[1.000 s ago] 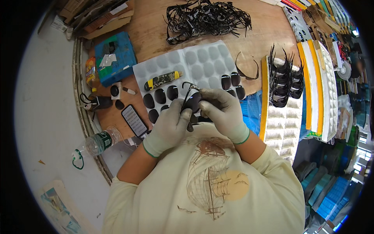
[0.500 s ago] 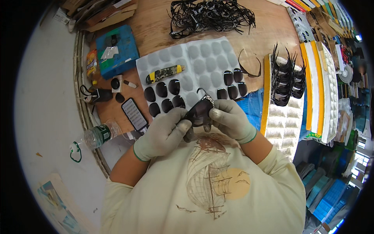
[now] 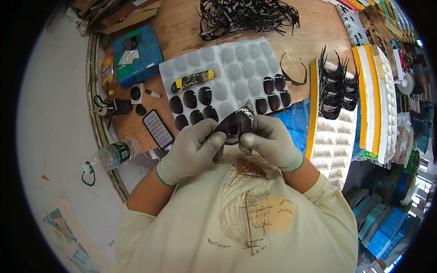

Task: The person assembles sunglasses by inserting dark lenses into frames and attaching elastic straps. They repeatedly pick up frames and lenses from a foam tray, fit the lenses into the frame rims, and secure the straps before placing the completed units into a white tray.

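Between my two gloved hands is a pair of dark sunglasses (image 3: 235, 126) with a silver-patterned temple, held close to my chest. My left hand (image 3: 195, 146) pinches one end of the sunglasses between thumb and fingers. My right hand (image 3: 273, 142) grips the other end, its thumb at the lower rim. Just beyond lies a white sheet (image 3: 221, 53) with round pockets. Dark lenses rest on it in two groups, a left group (image 3: 190, 99) and a right group (image 3: 273, 101). A utility knife (image 3: 195, 81) with a yellow and camouflage handle lies across the sheet.
Black frames (image 3: 248, 18) are heaped at the far edge. A single frame (image 3: 295, 73) lies right of the sheet, near a white tray (image 3: 337, 141) bearing several sunglasses (image 3: 337, 93). At left are a blue box (image 3: 137, 57), a phone (image 3: 158, 129) and a plastic bottle (image 3: 114, 155).
The sunglasses have turned in my hands, so more of the patterned temple shows upward. My right hand has shifted its grip, its thumb now lower on the rim.
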`<state>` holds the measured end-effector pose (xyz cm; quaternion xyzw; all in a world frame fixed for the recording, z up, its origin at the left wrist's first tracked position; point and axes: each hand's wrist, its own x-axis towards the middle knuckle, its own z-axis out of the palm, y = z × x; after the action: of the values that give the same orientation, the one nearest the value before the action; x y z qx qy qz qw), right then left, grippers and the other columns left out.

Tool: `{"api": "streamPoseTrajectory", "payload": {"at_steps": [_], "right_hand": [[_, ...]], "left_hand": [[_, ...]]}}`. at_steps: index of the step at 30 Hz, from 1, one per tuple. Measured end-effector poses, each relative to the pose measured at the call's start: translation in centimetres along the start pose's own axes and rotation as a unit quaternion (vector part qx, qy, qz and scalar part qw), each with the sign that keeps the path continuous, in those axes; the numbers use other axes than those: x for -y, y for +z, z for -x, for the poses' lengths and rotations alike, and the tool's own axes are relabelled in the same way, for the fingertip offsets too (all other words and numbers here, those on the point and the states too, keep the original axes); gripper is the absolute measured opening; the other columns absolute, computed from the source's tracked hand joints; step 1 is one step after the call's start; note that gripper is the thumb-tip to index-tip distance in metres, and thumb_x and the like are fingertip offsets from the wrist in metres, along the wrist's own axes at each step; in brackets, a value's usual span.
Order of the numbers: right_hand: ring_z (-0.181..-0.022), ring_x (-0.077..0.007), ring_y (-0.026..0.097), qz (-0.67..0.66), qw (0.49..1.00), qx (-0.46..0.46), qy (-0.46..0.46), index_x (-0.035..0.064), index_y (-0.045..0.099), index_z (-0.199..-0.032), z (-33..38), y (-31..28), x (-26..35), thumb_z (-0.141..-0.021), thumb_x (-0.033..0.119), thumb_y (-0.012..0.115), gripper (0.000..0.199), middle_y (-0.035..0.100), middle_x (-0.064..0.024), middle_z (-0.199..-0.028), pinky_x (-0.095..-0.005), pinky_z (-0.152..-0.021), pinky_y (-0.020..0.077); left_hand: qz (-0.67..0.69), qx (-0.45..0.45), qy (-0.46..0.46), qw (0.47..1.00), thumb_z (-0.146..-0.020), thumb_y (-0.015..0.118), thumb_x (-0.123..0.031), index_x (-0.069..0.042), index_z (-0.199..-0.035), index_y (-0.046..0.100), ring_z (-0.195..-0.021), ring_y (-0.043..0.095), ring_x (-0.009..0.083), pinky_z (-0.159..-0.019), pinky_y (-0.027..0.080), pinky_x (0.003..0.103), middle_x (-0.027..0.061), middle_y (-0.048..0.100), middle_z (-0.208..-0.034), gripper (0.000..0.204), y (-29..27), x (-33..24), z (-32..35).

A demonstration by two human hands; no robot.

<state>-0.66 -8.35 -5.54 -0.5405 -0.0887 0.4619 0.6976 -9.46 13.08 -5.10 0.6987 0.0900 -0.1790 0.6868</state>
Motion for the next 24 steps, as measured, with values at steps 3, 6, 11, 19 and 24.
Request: {"api": "streamPoseTrajectory", "payload": {"at_steps": [3,6,11,19,24], "right_hand": [[-0.072,-0.005,0.054,0.018,1.0,-0.004,-0.016,-0.005,0.065,-0.111,0.5,0.5,1.2,-0.096,0.012,0.067,0.023,0.064,-0.0004,-0.081,-0.0227,-0.064,0.0447],[-0.069,-0.0048,0.054,0.051,0.998,-0.019,0.008,-0.0052,0.065,-0.11,0.6,0.0,1.5,-0.095,0.013,0.067,0.023,0.064,0.0003,-0.08,-0.0228,-0.061,0.0444],[-0.065,-0.0042,0.052,0.072,0.997,-0.003,0.031,-0.0044,0.064,-0.103,0.4,-2.0,1.5,-0.096,0.016,0.068,0.022,0.062,0.0004,-0.076,-0.0227,-0.057,0.0436],[-0.094,-0.0237,0.06,0.312,0.934,-0.1,-0.142,-0.003,0.063,-0.11,-0.8,-4.4,1.4,-0.079,0.019,0.081,0.042,0.063,-0.014,-0.1,-0.0352,-0.081,0.0488],[-0.091,-0.0402,0.06,0.437,0.871,0.133,-0.18,-0.0032,0.066,-0.096,-1.5,-6.7,2.5,-0.08,0.021,0.076,0.031,0.064,-0.018,-0.09,-0.043,-0.086,0.0478]], "left_hand": [[0.008,0.001,0.033,0.999,-0.099,0.056,-0.016,0.003,-0.108,0.055,-0.065,0.064,0.0119,-0.061,0.05,0.029,0.01,0.066,-0.075,0.022,0.7,-0.8,0.6],[-0.017,-0.016,0.076,0.997,-0.098,0.056,-0.014,0.005,-0.12,0.051,-0.068,0.067,0.0162,-0.063,0.052,0.031,0.0139,0.067,-0.079,0.029,1.5,-2.0,0.4],[-0.238,-0.081,0.232,0.94,-0.096,0.059,-0.013,0.005,-0.124,0.049,-0.068,0.071,0.0276,-0.063,0.054,0.036,0.0189,0.067,-0.079,0.034,3.3,-1.5,-1.3],[-0.268,0.005,0.147,0.952,-0.091,0.062,-0.017,0.001,-0.12,0.056,-0.07,0.069,0.0349,-0.064,0.054,0.039,0.0199,0.067,-0.081,0.034,2.9,-2.3,-3.6],[-0.225,-0.106,0.015,0.969,-0.089,0.064,-0.028,0.0,-0.116,0.061,-0.08,0.069,0.0381,-0.074,0.055,0.044,0.0214,0.069,-0.087,0.039,-0.5,2.3,-8.3]]}}
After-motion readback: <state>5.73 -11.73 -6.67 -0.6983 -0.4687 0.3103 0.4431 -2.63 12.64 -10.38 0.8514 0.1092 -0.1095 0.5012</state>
